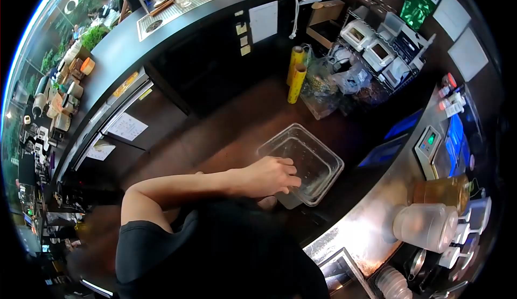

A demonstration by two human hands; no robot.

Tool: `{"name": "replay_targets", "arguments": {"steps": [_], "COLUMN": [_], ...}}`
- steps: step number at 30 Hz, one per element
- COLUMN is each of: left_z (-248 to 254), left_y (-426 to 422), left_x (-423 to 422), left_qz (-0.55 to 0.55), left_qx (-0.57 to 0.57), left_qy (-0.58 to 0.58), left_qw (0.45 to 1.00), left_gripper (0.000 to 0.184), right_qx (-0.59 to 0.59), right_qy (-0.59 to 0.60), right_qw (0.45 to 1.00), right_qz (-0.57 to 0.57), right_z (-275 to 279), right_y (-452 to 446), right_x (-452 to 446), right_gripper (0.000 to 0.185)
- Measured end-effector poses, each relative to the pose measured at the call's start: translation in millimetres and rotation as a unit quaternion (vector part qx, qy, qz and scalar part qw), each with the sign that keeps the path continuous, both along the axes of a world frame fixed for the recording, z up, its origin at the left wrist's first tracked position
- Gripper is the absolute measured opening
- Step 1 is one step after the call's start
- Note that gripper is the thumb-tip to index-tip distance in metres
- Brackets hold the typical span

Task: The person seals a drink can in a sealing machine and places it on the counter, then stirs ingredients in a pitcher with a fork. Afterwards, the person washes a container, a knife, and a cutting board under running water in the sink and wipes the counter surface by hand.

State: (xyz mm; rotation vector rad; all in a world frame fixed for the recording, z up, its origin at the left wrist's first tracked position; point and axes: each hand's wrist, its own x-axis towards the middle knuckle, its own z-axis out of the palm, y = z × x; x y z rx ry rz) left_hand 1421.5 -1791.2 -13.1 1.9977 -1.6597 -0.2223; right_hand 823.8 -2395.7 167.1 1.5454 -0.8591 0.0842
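Observation:
A clear plastic container [318, 161], rectangular and wet with droplets, is held tilted in front of me above the floor. My left hand [274, 174] reaches across over its near left side, fingers curled downward. What those fingers close on, if anything, is hidden under the hand. Of my right hand [267, 203], only a small patch shows at the container's near corner, where it appears to grip it; its fingers are out of sight.
A steel counter [371, 218] on my right bears a scale [429, 140], a lidded tub [425, 226] and a jar of amber liquid [441, 192]. Ahead stand yellow rolls [297, 83], plastic bags [350, 78] and a wire rack [396, 86]. A long bar counter [116, 67] curves along the left.

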Motion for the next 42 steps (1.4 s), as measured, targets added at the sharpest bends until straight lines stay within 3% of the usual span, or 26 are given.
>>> {"name": "replay_targets", "arguments": {"steps": [1,3,5,7,10,11,12,14,15,17,19,21,22,23,25,26,27,31,32,33,34,36,38,39,41,42], "left_z": [0.2,2.6,9.0,5.5,4.5,-2.7,-10.2,49.8,53.3,72.5,100.0,110.2,107.8,121.9,88.2,82.2,78.8,85.7,84.2,82.8,83.8,90.2,82.9,73.5,66.1,67.6], "left_y": [7.8,22.9,39.5,49.4,64.6,71.6,76.2,87.3,94.2,99.5,113.5,134.9,143.3,155.9,173.9,183.9,188.6,214.5,218.5,223.1,231.6,263.3,287.0,288.4,287.4,285.5], "left_x": [3.4,10.7,17.1,21.4,31.9,35.6,37.1,44.4,46.5,28.8,11.0,0.9,5.8,-18.6,-27.1,-44.7,-64.5,-132.5,-154.8,-179.4,-206.9,-281.8,-349.2,-378.8,-440.9,-470.5], "left_qz": [0.004,0.012,0.008,0.008,-0.078,-0.149,-0.218,-0.256,-0.274,-0.285,-0.278,-0.318,-0.361,-0.404,-0.448,-0.455,-0.469,-0.386,-0.418,-0.447,-0.511,-0.642,-0.7,-0.716,-0.721,-0.698], "left_qx": [-0.004,-0.009,0.034,-0.074,-0.06,-0.052,-0.036,-0.016,-0.013,-0.083,-0.201,-0.219,-0.19,-0.275,-0.09,-0.042,-0.039,-0.103,-0.154,-0.206,-0.199,-0.156,-0.092,-0.122,-0.158,-0.126], "left_qy": [0.001,-0.005,0.007,0.0,0.057,0.113,0.173,0.07,0.042,-0.025,-0.014,0.004,0.016,-0.058,0.069,0.11,0.109,0.331,0.25,0.169,0.155,0.107,0.131,0.115,0.105,0.102], "left_qw": [1.0,1.0,0.999,0.997,0.994,0.981,0.96,0.964,0.961,0.955,0.939,0.922,0.913,0.871,0.887,0.883,0.876,0.855,0.86,0.854,0.822,0.743,0.696,0.678,0.666,0.697], "left_gripper": [0.021,0.021,0.019,0.019,0.022,0.022,0.021,0.02,0.027,0.052,0.057,0.057,0.055,0.036,0.052,0.055,0.055,0.078,0.081,0.085,0.088,0.048,0.015,0.013,0.008,0.008], "right_qx": [0.022,0.168,0.422,0.587,0.67,0.636,0.631,0.626,0.603,0.55,0.509,0.364,0.289,0.213,0.149,0.191,0.17,0.27,0.24,0.192,0.179,0.188,0.24,0.201,0.159,0.107], "right_qy": [-0.057,-0.161,-0.232,-0.214,-0.13,-0.066,-0.106,-0.216,-0.265,-0.405,-0.616,-0.7,-0.782,-0.851,-0.94,-0.954,-0.941,-0.847,-0.693,-0.483,-0.439,-0.38,-0.372,-0.396,-0.42,-0.407], "right_qw": [0.995,0.937,0.799,0.677,0.583,0.587,0.569,0.556,0.568,0.59,0.537,0.58,0.525,0.457,0.26,0.204,0.133,0.413,0.647,0.831,0.836,0.848,0.868,0.873,0.892,0.907], "right_qz": [0.075,0.259,0.359,0.389,0.441,0.496,0.517,0.502,0.493,0.43,0.27,0.202,0.171,0.144,0.165,0.106,0.259,0.2,0.209,0.197,0.276,0.319,0.223,0.201,0.046,0.02], "right_z": [7.0,-2.9,-34.6,-54.9,-79.7,-96.1,-125.5,-155.8,-145.9,-143.3,-121.1,-128.6,-116.5,-108.5,-98.0,-116.3,-124.4,-77.1,-86.7,-96.1,-96.6,-88.9,-76.8,-86.1,-81.1,-96.8], "right_y": [4.6,90.5,200.2,318.1,455.6,488.4,522.5,584.0,601.2,620.9,626.9,609.0,606.5,611.1,636.3,639.5,650.7,790.5,821.2,849.7,882.0,963.8,1032.0,1052.2,1095.5,1109.0], "right_x": [9.8,124.1,265.7,374.0,440.7,452.7,454.1,452.0,449.4,424.2,379.4,301.0,269.0,237.7,185.2,155.5,152.3,174.6,171.3,164.0,159.7,120.2,71.1,44.9,4.3,-23.3], "right_gripper": [0.029,0.032,0.036,0.04,0.047,0.054,0.05,0.04,0.037,0.036,0.039,0.043,0.044,0.044,0.044,0.042,0.039,0.042,0.041,0.041,0.04,0.038,0.037,0.033,0.046,0.054]}}
